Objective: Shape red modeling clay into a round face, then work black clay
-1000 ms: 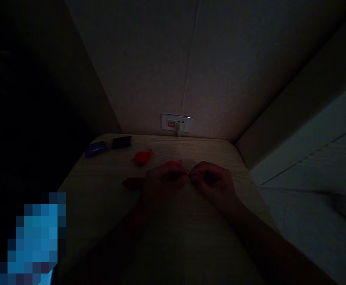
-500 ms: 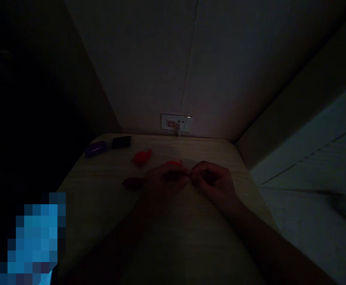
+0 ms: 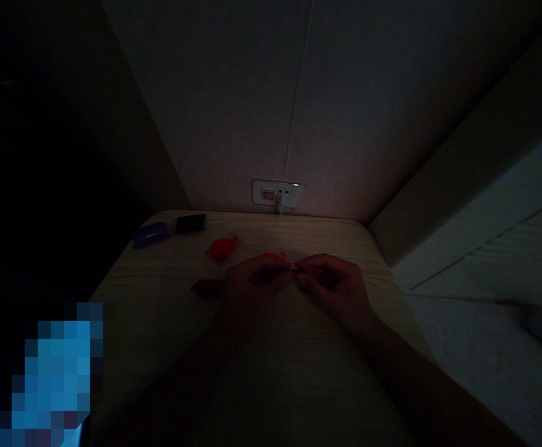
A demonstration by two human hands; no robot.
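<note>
In the dim light my left hand (image 3: 254,285) and my right hand (image 3: 333,285) meet fingertip to fingertip above the wooden tabletop (image 3: 289,372). Both are closed in a pinch around something small and dark that I cannot make out. Just behind my left fingers a red piece (image 3: 274,255) shows in part, the rest of it hidden by the hand. A dark red pointed piece (image 3: 207,288) sticks out to the left of my left hand. Farther back lies a bright red crumpled-looking bundle (image 3: 223,248) with a thin tail.
At the table's back left lie a shiny purple packet (image 3: 150,234) and a flat black piece (image 3: 190,224). A wall socket (image 3: 277,193) with a plug in it sits just above the back edge. A pale panel (image 3: 485,236) runs along the right. A blurred-out blue patch fills the lower left.
My fingertips have shifted slightly where they meet, with a little more gap between the two hands. The things on the table have stayed in place.
</note>
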